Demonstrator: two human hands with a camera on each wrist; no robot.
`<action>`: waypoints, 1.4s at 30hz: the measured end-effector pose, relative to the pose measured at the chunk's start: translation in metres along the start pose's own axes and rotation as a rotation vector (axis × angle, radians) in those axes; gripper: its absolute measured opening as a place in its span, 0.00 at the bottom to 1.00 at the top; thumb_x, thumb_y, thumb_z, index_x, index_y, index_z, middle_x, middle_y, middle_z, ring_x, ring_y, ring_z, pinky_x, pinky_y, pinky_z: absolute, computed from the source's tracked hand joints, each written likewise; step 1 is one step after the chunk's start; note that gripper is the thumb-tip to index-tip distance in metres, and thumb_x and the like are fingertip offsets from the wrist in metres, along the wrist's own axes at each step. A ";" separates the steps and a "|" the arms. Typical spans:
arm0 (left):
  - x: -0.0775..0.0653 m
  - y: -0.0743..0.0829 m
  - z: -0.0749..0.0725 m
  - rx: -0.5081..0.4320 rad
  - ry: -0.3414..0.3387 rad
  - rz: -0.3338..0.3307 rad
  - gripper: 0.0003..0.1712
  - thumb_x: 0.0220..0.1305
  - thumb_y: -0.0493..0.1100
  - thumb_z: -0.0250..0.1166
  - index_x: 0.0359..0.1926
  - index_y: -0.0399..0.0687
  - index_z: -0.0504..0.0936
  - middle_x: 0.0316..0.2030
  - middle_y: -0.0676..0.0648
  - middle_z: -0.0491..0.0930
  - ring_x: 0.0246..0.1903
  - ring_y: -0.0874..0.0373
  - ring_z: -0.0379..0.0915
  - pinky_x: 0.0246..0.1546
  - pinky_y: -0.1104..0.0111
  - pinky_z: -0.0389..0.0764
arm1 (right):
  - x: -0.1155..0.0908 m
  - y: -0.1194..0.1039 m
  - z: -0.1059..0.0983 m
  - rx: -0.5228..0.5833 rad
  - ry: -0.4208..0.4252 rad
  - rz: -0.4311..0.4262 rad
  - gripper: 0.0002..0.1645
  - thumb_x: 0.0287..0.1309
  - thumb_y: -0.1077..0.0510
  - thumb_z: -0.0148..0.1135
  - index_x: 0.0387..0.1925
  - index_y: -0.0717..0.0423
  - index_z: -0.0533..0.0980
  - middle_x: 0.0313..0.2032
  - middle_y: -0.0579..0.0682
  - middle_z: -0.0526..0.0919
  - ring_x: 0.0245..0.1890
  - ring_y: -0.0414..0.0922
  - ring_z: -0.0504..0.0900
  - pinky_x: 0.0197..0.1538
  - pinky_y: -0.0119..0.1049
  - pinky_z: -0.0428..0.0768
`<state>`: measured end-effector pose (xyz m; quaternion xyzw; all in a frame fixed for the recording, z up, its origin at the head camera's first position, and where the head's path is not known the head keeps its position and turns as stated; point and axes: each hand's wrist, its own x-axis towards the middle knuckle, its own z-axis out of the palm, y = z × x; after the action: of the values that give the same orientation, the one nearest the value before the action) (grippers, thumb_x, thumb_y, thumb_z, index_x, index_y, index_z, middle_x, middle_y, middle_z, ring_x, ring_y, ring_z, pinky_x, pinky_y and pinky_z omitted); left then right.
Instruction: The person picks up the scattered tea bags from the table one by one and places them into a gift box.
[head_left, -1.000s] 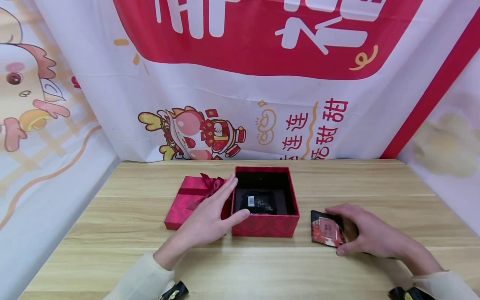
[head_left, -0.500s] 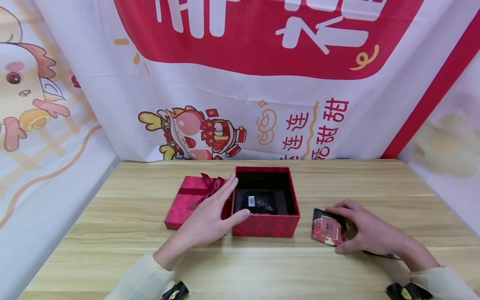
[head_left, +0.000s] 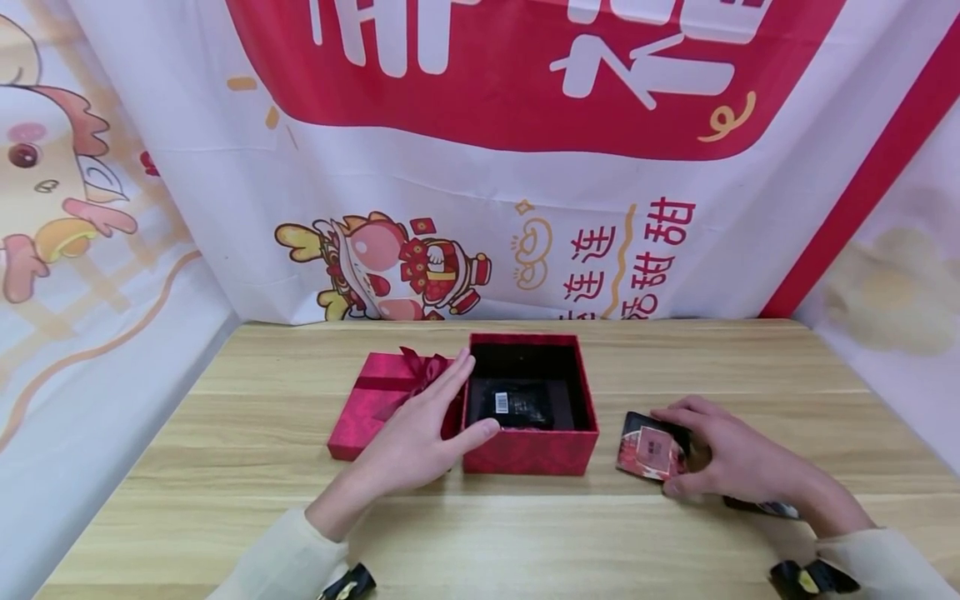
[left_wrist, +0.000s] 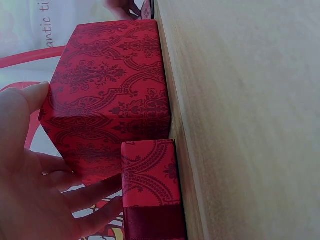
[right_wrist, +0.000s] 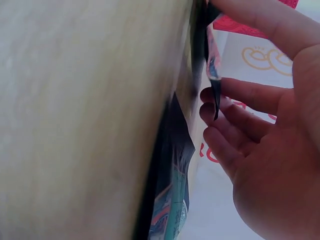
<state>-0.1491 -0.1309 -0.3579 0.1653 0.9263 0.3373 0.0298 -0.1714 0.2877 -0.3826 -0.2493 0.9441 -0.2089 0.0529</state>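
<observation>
My left hand rests at the left side of an open red patterned gift box, its fingers straight and the thumb at the front rim. A black packet with a white barcode label lies inside. To the right of the box, my right hand pinches a flat black packet with a red and pink front between thumb and fingers. In the right wrist view this packet stands off the table. Another dark packet lies under the right wrist, partly hidden by it.
The box's red lid, with a dark red ribbon bow, lies left of the box, partly behind my left hand. A wooden table carries everything. A printed cloth hangs along the table's back edge.
My right hand has shifted slightly left and away from me with the red-fronted packet, which has risen a little. More of the other packet shows under the wrist. The left hand stays put.
</observation>
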 end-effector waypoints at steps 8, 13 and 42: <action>0.000 -0.001 0.000 -0.007 0.001 0.010 0.55 0.70 0.75 0.60 0.86 0.66 0.47 0.86 0.61 0.42 0.86 0.49 0.45 0.78 0.36 0.63 | 0.002 -0.006 -0.007 0.010 0.019 0.037 0.52 0.52 0.30 0.79 0.72 0.51 0.75 0.64 0.52 0.78 0.61 0.52 0.79 0.62 0.62 0.81; -0.001 -0.001 0.000 -0.008 0.005 0.008 0.54 0.70 0.74 0.60 0.86 0.66 0.47 0.86 0.61 0.42 0.86 0.49 0.45 0.78 0.36 0.62 | 0.006 -0.010 -0.016 0.004 0.065 -0.001 0.49 0.56 0.33 0.77 0.73 0.52 0.74 0.65 0.54 0.77 0.63 0.58 0.79 0.62 0.69 0.80; 0.000 -0.001 0.000 -0.012 -0.001 0.003 0.54 0.70 0.73 0.61 0.86 0.70 0.46 0.86 0.63 0.41 0.85 0.50 0.46 0.77 0.35 0.64 | 0.066 -0.076 -0.051 0.015 0.123 -0.088 0.52 0.57 0.30 0.75 0.78 0.38 0.68 0.72 0.49 0.71 0.70 0.53 0.70 0.68 0.68 0.77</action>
<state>-0.1496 -0.1318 -0.3587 0.1665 0.9241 0.3426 0.0308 -0.2051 0.2146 -0.3043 -0.2769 0.9321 -0.2330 -0.0124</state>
